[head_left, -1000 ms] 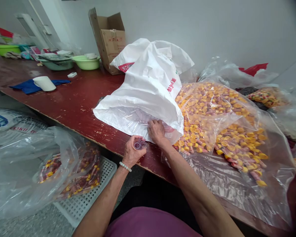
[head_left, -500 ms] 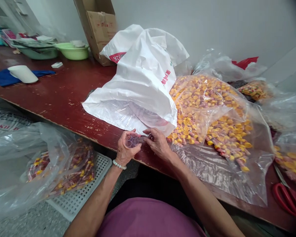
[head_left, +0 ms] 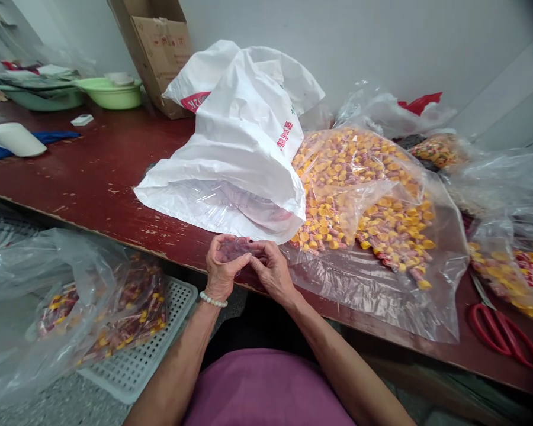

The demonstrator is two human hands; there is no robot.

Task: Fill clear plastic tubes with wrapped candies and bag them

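Note:
My left hand (head_left: 222,269), with a pale bead bracelet at its wrist, is wrapped round a small clear plastic piece (head_left: 234,249). The fingers of my right hand (head_left: 270,266) pinch the right side of the same piece. Both hands are at the table's front edge, just below the open mouth of a white sack (head_left: 244,142). Clear plastic pieces show inside the sack. Right of it, a large clear bag holds a heap of yellow-capped items (head_left: 364,171).
Red-handled scissors (head_left: 501,331) rest on the red table (head_left: 111,177) at the right. Green basins (head_left: 111,94), a cardboard box (head_left: 164,59) and a white roll (head_left: 15,140) stand at the back left. Below the left edge, bagged items lie over a white crate (head_left: 128,367).
My right hand has closed in on my left hand, and the clear piece is now held between both. The whole view has shifted, so most things on the table appear farther left.

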